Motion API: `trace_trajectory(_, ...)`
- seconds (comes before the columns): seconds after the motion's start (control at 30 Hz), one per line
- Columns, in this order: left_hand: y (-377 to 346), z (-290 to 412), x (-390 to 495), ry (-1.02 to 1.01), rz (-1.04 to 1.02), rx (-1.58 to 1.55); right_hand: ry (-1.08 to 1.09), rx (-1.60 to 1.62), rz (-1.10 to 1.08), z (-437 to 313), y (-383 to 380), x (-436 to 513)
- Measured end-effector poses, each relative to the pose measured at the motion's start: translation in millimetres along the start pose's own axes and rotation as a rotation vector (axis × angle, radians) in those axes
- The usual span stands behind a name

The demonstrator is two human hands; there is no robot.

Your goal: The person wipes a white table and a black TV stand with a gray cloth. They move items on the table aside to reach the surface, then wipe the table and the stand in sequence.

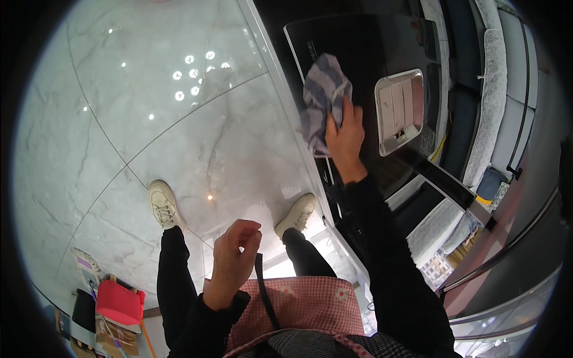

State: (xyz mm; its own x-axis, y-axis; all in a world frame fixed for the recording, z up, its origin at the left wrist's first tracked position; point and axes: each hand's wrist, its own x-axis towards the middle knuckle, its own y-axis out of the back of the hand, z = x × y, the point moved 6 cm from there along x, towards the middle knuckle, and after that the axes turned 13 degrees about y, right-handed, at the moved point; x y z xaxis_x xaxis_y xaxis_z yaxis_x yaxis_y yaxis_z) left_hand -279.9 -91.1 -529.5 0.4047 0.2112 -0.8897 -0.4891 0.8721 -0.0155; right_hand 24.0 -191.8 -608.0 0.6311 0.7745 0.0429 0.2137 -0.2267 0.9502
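Note:
My right hand (347,138) grips a bunched striped cloth (326,96) in grey-purple and pale tones. The cloth lies against the glossy black tabletop (344,40), close to its light-coloured edge. To the right of that hand is a rectangular silvery-rimmed tray (380,116) with pale slatted panels inside and a small dark item at its near end. Over the floor, in front of my body, hovers my left hand (237,255), its fingers loosely curled and nothing visible in them.
Grey sofa seating with pale fuzzy covers (488,89) runs beyond the table. An open drawer-like part (421,192) juts from the table's near side. Glossy marble-look tiles (179,143) cover the floor. A red dustpan-like item (118,302) and a cardboard box (116,338) stand at lower left.

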Motion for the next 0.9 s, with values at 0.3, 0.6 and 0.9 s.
trace_trajectory(0.3, -1, 18, -15, -0.038, 0.018, 0.124, 0.076, -0.306, 0.164, 116, 7, 192)
trace_trajectory(0.6, -20, 26, -25, 0.016, 0.028, 0.269, -0.082, -0.359, -0.065, 325, 64, 217)
trace_trajectory(0.9, -21, 40, -20, -0.042, -0.002, 0.338, 0.005, -0.585, -0.254, 516, 118, 153)
